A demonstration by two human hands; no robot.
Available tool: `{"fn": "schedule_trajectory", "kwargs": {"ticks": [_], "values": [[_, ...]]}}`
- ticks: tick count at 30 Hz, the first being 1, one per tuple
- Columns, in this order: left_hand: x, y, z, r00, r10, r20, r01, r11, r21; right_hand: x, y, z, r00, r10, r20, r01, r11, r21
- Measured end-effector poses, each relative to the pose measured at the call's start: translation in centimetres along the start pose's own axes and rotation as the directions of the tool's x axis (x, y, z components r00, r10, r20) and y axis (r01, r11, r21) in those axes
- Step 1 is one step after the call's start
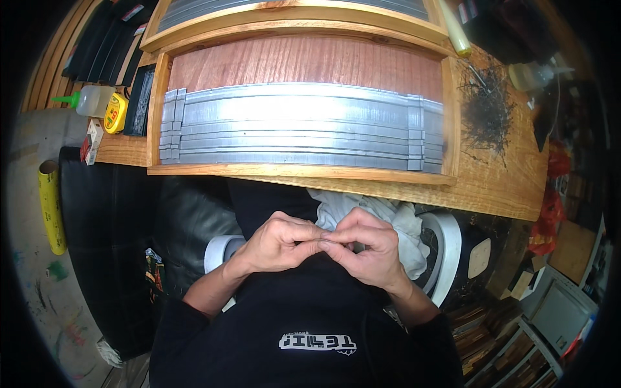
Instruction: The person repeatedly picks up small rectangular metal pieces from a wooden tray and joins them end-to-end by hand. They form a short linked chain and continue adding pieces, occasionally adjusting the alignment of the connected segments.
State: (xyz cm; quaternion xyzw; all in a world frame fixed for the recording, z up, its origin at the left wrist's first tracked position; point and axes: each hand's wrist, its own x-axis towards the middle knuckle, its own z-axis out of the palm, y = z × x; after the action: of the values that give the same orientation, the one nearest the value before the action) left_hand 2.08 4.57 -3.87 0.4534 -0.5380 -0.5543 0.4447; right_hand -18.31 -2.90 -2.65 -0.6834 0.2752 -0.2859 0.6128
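Spanning the upper view, the tabletop (501, 187) is smooth, honey-coloured wood with a visible grain. On it lies a tray (304, 171), its front rim toward the person, presumably for easy reach; raised pale wooden walls surround a reddish, streaked base. Inside, grey strips (297, 129) run side by side across its width, filling the nearer part, and the walls likely keep them from sliding. They look metallic, long and narrow, with a bright glare at the middle and short raised bands near each end. Below the tabletop's edge, a white cloth (409, 226) is crumpled in soft folds. Right of the tray sits a tangled pile (488, 113) of dark, wiry bits, perhaps kept off the strips. The left hand (284, 242) and right hand (367, 247) are together below the tray, thumbs and forefingers pinched tip to tip, probably for fine control; whether something tiny sits between them, I cannot tell. Left of the tray are a translucent, green-tipped bottle (94, 101) and a rounded yellow case (116, 114).
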Motion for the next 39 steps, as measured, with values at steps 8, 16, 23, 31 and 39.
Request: {"fn": "schedule_trajectory", "kwargs": {"ticks": [8, 16, 23, 31, 39], "values": [[-0.2, -0.2, 0.1, 1.000, -0.025, -0.013, 0.025, 0.998, 0.051, 0.5, 0.0, 0.3, 1.000, -0.026, -0.008, 0.026, 0.999, -0.024], [-0.3, -0.7, 1.0, 0.995, 0.035, -0.091, -0.030, 0.998, 0.049, 0.7, -0.2, 0.2, 1.000, 0.006, -0.002, -0.006, 1.000, -0.014], [-0.3, -0.9, 1.1, 0.996, 0.037, -0.085, -0.032, 0.997, 0.064, 0.9, -0.2, 0.1, 1.000, 0.015, 0.009, -0.015, 1.000, -0.006], [-0.1, -0.7, 1.0, 0.996, 0.040, -0.080, -0.035, 0.997, 0.062, 0.8, -0.2, 0.0, 1.000, 0.014, 0.015, -0.014, 1.000, -0.006], [0.0, -0.6, 0.9, 0.997, 0.037, -0.061, -0.033, 0.998, 0.060, 0.7, -0.2, 0.0, 1.000, -0.002, 0.005, 0.002, 1.000, -0.003]]}}
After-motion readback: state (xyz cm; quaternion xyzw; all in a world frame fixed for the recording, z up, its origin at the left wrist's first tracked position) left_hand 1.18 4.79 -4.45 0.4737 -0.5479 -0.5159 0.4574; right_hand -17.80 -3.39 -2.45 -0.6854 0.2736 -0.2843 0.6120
